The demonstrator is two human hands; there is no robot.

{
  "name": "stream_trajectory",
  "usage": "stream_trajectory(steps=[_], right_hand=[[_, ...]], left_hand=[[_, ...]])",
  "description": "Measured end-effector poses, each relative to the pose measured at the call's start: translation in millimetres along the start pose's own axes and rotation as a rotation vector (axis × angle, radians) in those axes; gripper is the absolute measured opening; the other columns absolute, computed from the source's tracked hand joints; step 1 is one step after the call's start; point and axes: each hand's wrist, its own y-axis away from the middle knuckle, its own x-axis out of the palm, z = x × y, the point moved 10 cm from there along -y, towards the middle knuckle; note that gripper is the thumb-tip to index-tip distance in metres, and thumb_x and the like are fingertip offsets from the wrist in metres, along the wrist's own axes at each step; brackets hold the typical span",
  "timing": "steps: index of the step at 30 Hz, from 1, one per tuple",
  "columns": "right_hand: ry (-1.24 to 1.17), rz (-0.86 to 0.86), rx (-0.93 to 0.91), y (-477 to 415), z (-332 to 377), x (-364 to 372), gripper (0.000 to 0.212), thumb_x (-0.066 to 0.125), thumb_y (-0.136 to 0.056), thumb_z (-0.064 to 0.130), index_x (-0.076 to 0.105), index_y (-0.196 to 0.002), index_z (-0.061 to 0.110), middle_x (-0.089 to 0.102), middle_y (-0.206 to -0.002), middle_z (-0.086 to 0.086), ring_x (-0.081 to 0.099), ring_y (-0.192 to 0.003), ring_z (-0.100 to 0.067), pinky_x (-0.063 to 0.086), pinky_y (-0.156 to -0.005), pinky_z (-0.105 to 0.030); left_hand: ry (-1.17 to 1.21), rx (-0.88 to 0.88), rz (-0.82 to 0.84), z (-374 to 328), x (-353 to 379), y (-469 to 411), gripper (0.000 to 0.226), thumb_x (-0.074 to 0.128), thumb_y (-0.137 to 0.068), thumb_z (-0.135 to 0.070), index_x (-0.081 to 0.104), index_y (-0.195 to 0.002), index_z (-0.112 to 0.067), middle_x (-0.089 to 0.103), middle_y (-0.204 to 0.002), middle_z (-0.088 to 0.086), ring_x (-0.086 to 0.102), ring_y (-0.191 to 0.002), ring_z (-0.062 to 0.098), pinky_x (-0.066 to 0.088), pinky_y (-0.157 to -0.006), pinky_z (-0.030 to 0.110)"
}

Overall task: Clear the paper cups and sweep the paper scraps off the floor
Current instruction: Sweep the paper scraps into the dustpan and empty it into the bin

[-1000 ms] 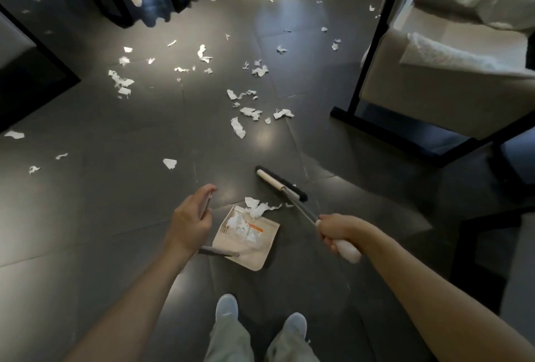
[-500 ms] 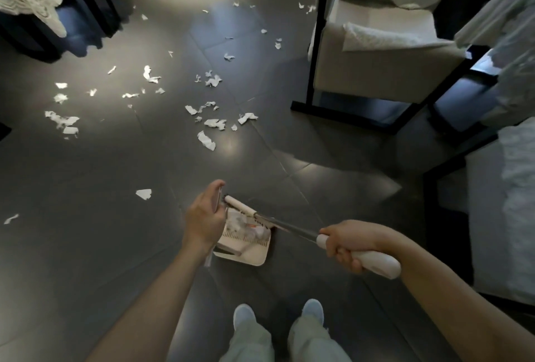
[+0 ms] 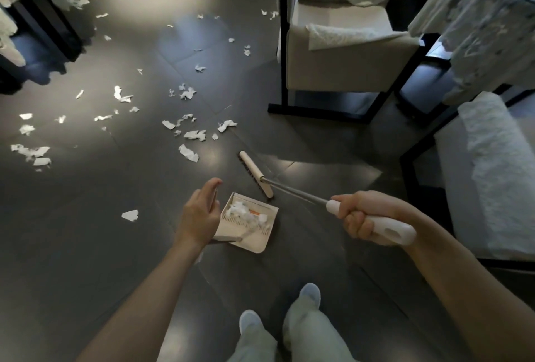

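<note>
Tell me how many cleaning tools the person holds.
2: a brush in the right hand; a dustpan before the feet, its handle in the left hand. None seems hidden.

Free: I see open floor point(image 3: 86, 245) to my left and ahead, only paper scraps point(image 3: 188, 153) lying on it | Blocked: armchair point(image 3: 341, 72) with black frame ahead-right, second seat point(image 3: 486, 187) close at right | Far left: dark furniture point(image 3: 49, 28) closes the way

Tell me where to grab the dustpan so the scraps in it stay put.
Take the thin handle rising from the dustpan's closed rear edge, coming from the left, as the left hand does. The open lip faces the broom, so keep that edge level or raised.
</note>
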Motion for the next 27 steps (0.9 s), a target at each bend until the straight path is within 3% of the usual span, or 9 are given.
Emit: stream_trajectory(steps=[4,8,12,14,16,18,20,24,27], right_hand=[[0.087,-0.017,-0.051,-12.8,20.9,1.4,0.058,0.043,-0.090,-0.002,0.038,-0.141,0.024,0.045,-0.049,0.000,0.041,-0.034,-0.003,0.033,-0.028,-0.014],[0.209,-0.043,-0.075,-41.9,56.2,3.5,0.060,0.046,-0.089,-0.001,0.036,-0.142,0.025,0.050,-0.054,-0.003,0.043,-0.036,-0.005,0.036,-0.031,-0.016],[0.365,-0.061,-0.079,-89.4,98.0,14.0,0.044,0.045,-0.091,0.002,0.043,-0.134,0.015,0.048,-0.055,-0.002,0.042,-0.037,-0.005,0.035,-0.032,-0.016],[0.449,-0.068,-0.075,-114.4,115.5,21.7,0.042,0.044,-0.090,0.001,0.046,-0.131,0.010,0.047,-0.057,-0.003,0.041,-0.039,-0.006,0.035,-0.032,-0.017],[0.475,-0.059,-0.068,-134.9,126.2,30.6,0.042,0.043,-0.088,-0.001,0.048,-0.129,0.008,0.046,-0.058,-0.003,0.040,-0.040,-0.007,0.034,-0.033,-0.016],[0.486,-0.036,-0.053,-148.2,128.9,39.5,0.041,0.042,-0.088,-0.002,0.050,-0.127,0.008,0.044,-0.056,-0.004,0.039,-0.036,-0.007,0.033,-0.033,-0.015],[0.503,-0.031,-0.043,-157.1,125.6,43.7,0.043,0.041,-0.088,-0.003,0.049,-0.130,0.005,0.041,-0.055,-0.004,0.037,-0.033,-0.007,0.032,-0.032,-0.014],[0.576,-0.022,-0.004,-166.5,101.5,51.5,0.049,0.043,-0.088,-0.001,0.042,-0.137,0.001,0.042,-0.057,-0.003,0.038,-0.038,-0.007,0.032,-0.033,-0.016],[0.656,-0.002,-0.003,-160.5,74.0,67.6,0.047,0.041,-0.089,-0.001,0.043,-0.136,0.005,0.043,-0.060,-0.004,0.037,-0.041,-0.007,0.033,-0.035,-0.016]], left_hand=[[-0.027,-0.027,-0.022,5.5,-5.4,-14.4,0.043,0.054,-0.084,0.003,0.055,-0.120,-0.019,0.061,-0.097,0.012,0.059,-0.087,0.029,0.037,-0.074,0.027],[-0.022,-0.077,-0.040,14.6,-12.9,-34.4,0.044,0.053,-0.084,0.002,0.053,-0.120,-0.024,0.061,-0.097,0.011,0.059,-0.087,0.028,0.038,-0.074,0.028],[0.028,-0.110,-0.063,32.4,-26.5,-44.4,0.052,0.054,-0.084,0.007,0.049,-0.110,-0.036,0.063,-0.101,0.011,0.061,-0.094,0.025,0.044,-0.083,0.032],[0.038,-0.142,-0.100,42.4,-38.4,-42.3,0.056,0.055,-0.083,0.010,0.047,-0.109,-0.039,0.064,-0.100,0.006,0.061,-0.092,0.016,0.043,-0.083,0.021],[0.044,-0.165,-0.117,50.2,-49.0,-37.3,0.058,0.056,-0.081,0.012,0.047,-0.110,-0.038,0.064,-0.097,0.000,0.059,-0.088,-0.005,0.038,-0.080,0.004],[0.030,-0.154,-0.117,53.4,-57.9,-30.0,0.054,0.056,-0.081,0.007,0.048,-0.109,-0.039,0.063,-0.093,-0.012,0.054,-0.087,-0.019,0.034,-0.078,-0.003],[0.014,-0.153,-0.099,56.7,-63.6,-18.4,0.049,0.052,-0.077,-0.006,0.047,-0.108,-0.044,0.061,-0.091,-0.021,0.056,-0.088,-0.014,0.036,-0.079,-0.001],[-0.020,-0.152,-0.070,68.9,-68.9,8.5,0.043,0.050,-0.076,-0.013,0.047,-0.109,-0.041,0.065,-0.092,0.002,0.061,-0.084,0.011,0.043,-0.078,0.018],[-0.059,-0.140,-0.061,75.6,-66.0,23.5,0.042,0.051,-0.078,-0.009,0.047,-0.109,-0.038,0.066,-0.091,0.007,0.063,-0.081,0.022,0.043,-0.075,0.022]])
